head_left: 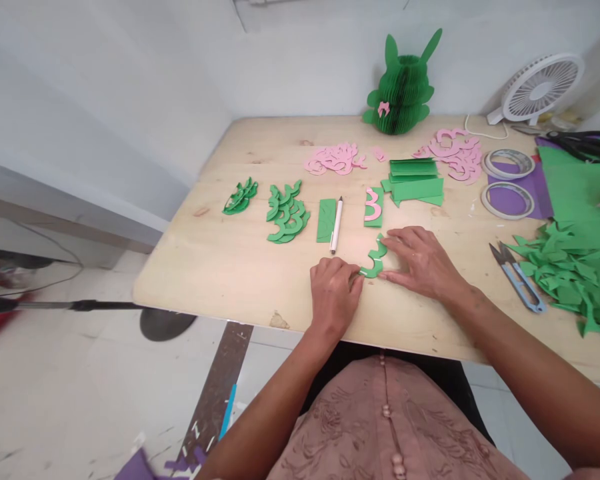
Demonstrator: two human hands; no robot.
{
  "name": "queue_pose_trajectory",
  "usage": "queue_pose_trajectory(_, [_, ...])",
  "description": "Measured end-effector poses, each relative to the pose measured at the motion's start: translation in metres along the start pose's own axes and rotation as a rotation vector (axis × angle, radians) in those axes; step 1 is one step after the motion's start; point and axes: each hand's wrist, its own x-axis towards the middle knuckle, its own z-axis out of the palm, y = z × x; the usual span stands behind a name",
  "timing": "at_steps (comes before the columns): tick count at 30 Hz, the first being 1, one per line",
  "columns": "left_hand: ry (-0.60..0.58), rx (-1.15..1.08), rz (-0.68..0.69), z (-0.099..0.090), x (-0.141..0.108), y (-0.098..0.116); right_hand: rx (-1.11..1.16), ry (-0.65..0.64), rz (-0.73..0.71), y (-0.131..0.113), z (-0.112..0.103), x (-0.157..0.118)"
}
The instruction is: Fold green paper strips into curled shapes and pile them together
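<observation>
A wavy green paper cutout (377, 256) with small white strips lies on the wooden table between my hands. My left hand (334, 293) has its fingers curled, with thumb and fingertip closed at the cutout's lower left end. My right hand (420, 261) holds the cutout from the other side, its index fingertip at the upper end and its thumb by the lower edge. Just above stands no gap-wide space to a green card (374, 217) with a pink wavy cutout (373, 201) on it. A white pen (337, 225) lies beside a green rectangle (325, 221) left of them.
Green cutouts (286, 212) and a smaller pile (241, 196) lie left. Pink pieces (336, 159), folded green strips (415, 179) and a green honeycomb figure (403, 93) are behind. Snips (519, 279), green scraps (575, 277), tape rolls (508, 200), black scissors (585, 143) and a fan (543, 88) are right.
</observation>
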Motion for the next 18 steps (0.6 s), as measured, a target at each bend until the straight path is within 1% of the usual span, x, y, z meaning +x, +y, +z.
queue_pose_trajectory(12, [-0.071, -0.009, -0.063, -0.0040, 0.0043, 0.0030, 0.010, 0.019, -0.003, 0.0001, 0.0024, -0.0003])
queue_pose_trajectory(18, [-0.061, -0.020, -0.102, -0.0026, 0.0042, 0.0055, 0.007, 0.021, -0.006, 0.0005, 0.0028, -0.0004])
